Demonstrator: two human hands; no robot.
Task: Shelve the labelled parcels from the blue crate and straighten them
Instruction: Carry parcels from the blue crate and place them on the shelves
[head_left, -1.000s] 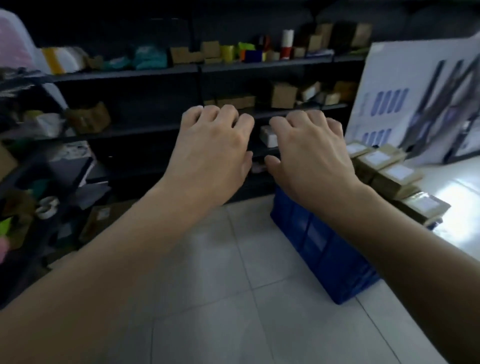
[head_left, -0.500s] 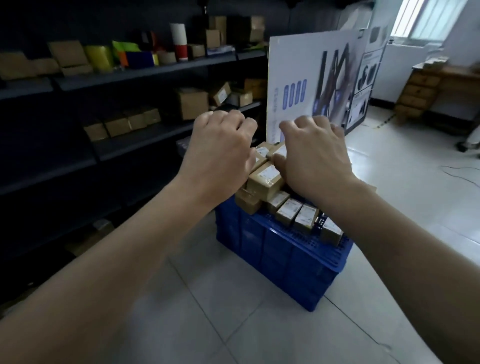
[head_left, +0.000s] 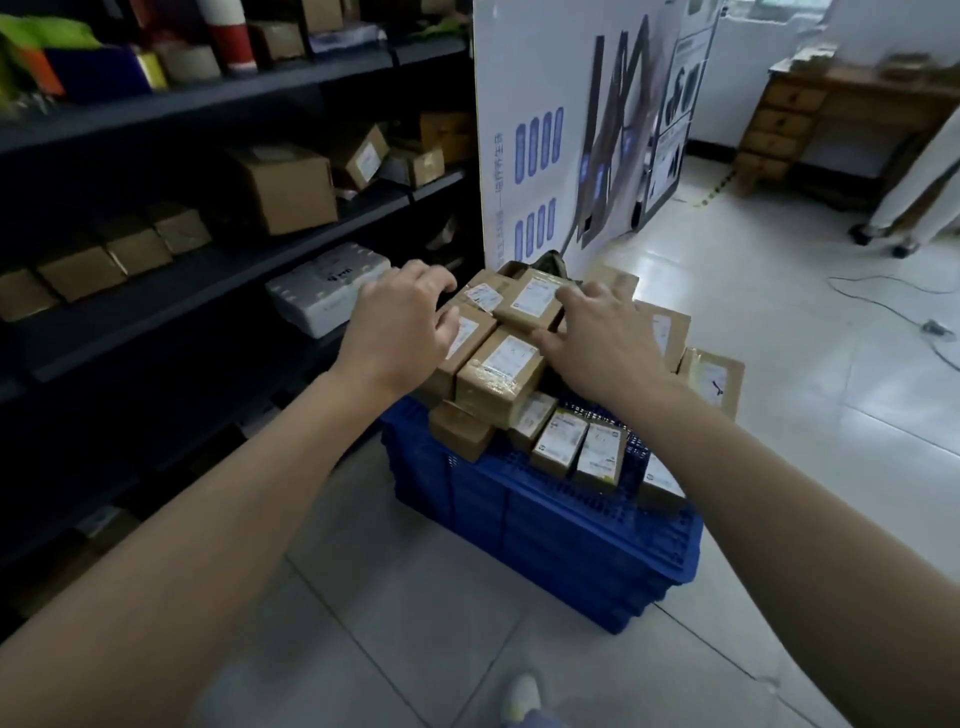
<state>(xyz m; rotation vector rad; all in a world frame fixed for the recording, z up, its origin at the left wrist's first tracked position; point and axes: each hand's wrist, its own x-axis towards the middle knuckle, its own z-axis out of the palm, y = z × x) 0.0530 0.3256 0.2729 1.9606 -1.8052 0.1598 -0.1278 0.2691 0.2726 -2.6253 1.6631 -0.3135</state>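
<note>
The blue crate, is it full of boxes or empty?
Full. The blue crate is heaped with labelled parcels that pile up above its rim, some leaning over the edge. How deep they go is hidden.

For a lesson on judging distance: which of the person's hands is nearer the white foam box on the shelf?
Left. The left hand is just beside the white foam box; the right hand is farther off, across the parcels.
</note>
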